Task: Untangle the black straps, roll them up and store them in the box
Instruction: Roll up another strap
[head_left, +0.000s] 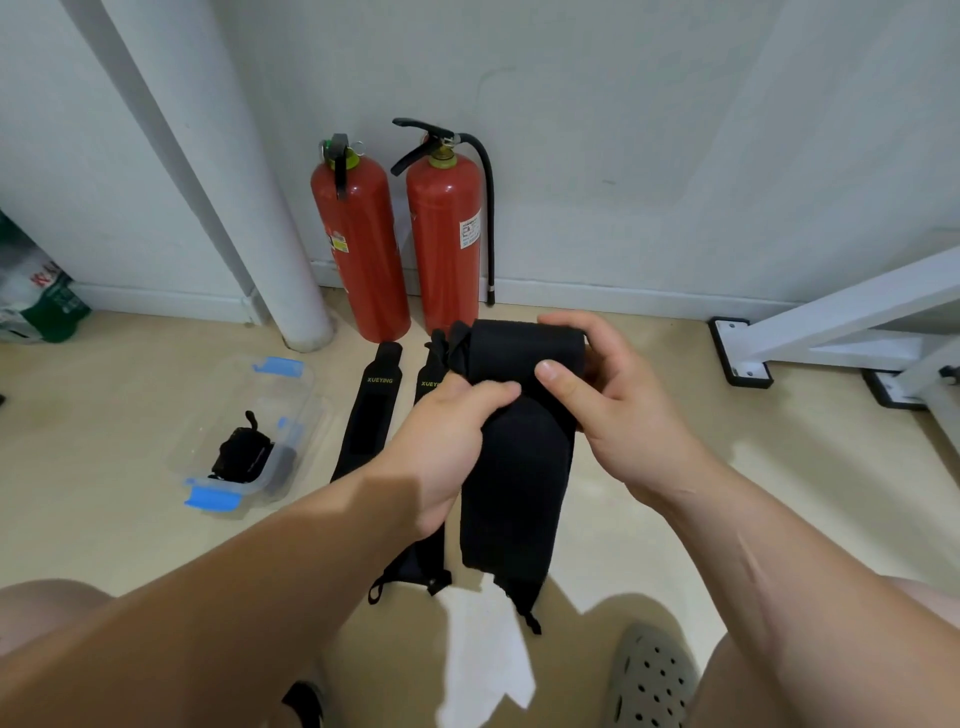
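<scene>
We look down on a smooth beige floor that meets a plain white wall at a low skirting. A thick white pipe rises at 11 o'clock. A white frame on black feet slants in at 3 o'clock.

Two red fire extinguishers stand side by side at 12 o'clock, close to the wall. Their printed labels are too small for us to read.

At 9 o'clock sits a clear plastic box with blue clips, open-topped, with one rolled strap inside. Just right of it, two flat straps lie side by side on the floor, each marked "XUEYING" in yellow near its far end.

In the middle we hold a wide black strap of matte fabric above the floor. Our right hand curls round its rolled top end. Our left hand pinches the fabric just below, and the loose tail hangs toward 6 o'clock.

A grey perforated clog shows at 5 o'clock.
</scene>
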